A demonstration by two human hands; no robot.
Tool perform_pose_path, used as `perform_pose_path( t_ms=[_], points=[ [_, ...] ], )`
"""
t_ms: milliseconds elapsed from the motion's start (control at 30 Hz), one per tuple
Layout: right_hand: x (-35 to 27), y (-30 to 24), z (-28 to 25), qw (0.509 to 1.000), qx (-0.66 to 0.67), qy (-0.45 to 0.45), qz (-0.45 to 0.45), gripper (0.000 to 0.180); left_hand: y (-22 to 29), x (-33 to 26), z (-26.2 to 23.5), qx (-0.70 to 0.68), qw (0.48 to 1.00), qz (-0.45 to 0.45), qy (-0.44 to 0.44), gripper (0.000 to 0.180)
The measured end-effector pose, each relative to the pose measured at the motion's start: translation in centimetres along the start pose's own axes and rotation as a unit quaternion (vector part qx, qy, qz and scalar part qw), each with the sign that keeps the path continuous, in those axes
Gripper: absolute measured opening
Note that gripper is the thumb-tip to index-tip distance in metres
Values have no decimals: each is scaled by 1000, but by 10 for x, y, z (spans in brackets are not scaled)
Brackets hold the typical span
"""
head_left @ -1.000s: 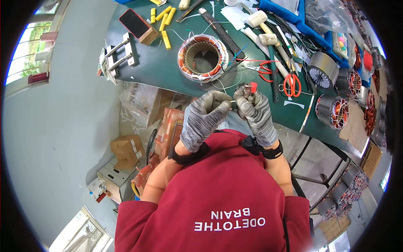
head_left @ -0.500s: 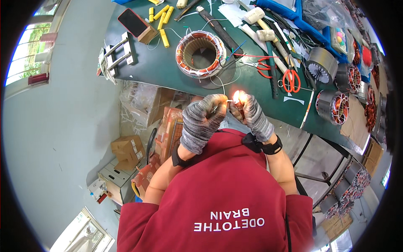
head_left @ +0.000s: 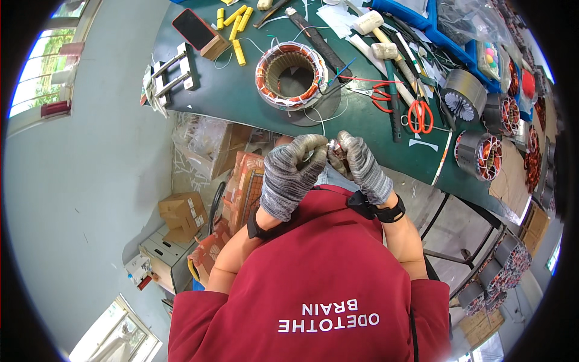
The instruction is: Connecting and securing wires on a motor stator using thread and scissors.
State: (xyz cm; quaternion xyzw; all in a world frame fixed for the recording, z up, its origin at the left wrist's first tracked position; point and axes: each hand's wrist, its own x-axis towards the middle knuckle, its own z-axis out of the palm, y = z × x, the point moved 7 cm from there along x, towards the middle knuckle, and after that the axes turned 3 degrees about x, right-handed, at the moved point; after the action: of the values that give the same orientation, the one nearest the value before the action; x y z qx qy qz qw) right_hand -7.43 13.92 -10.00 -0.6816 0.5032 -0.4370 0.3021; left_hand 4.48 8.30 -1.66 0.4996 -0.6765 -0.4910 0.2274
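1. Green worktop (head_left: 223,99) spans the upper part of the view, beside a pale wall (head_left: 108,157); the person sits at its near edge.
2. Left hand (head_left: 294,172), in a grey knit glove, pinches a thin white wire (head_left: 322,125) close to its end, between thumb and forefinger.
3. Right hand (head_left: 365,166), gloved alike, is closed around a small shiny metal object (head_left: 339,151), held just beside the wire's end. Fingers cover much of it, so I cannot tell its kind, nor whether it touches the wire.
4. Judging by this pose, the step in hand is close work on the wire's tip. The next move calls for a steady left pinch, fine control of the metal object and some slack in the wire.
5. Beyond the hands, the wire runs up toward a wound stator ring (head_left: 288,102), which sits on a dark round plate (head_left: 329,111) on the worktop.
6. Right of the ring lie red-handled cutters (head_left: 381,96), red scissors (head_left: 420,117) and a pale-headed mallet (head_left: 386,51); farther right stands another wound core (head_left: 477,158).
7. Up to the left are yellow rolls (head_left: 239,53), a phone (head_left: 193,29) against a wooden block (head_left: 214,47) and a metal frame (head_left: 174,73).
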Motion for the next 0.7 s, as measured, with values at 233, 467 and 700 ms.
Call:
perform_pose_path(
  t_ms=[233, 467, 700],
  points=[
    [1, -8, -2, 997, -42, 41, -42, 47, -10, -2, 3, 4, 998, -51, -20, 14],
    [9, 1, -8, 919, 253, 75, 292, 46, -7, 0, 5, -67, 995, -67, -31, 16],
    [-10, 12, -1, 813, 400, 105, 409, 52, -19, -4, 14, -85, 989, -100, -63, 16]
  ],
)
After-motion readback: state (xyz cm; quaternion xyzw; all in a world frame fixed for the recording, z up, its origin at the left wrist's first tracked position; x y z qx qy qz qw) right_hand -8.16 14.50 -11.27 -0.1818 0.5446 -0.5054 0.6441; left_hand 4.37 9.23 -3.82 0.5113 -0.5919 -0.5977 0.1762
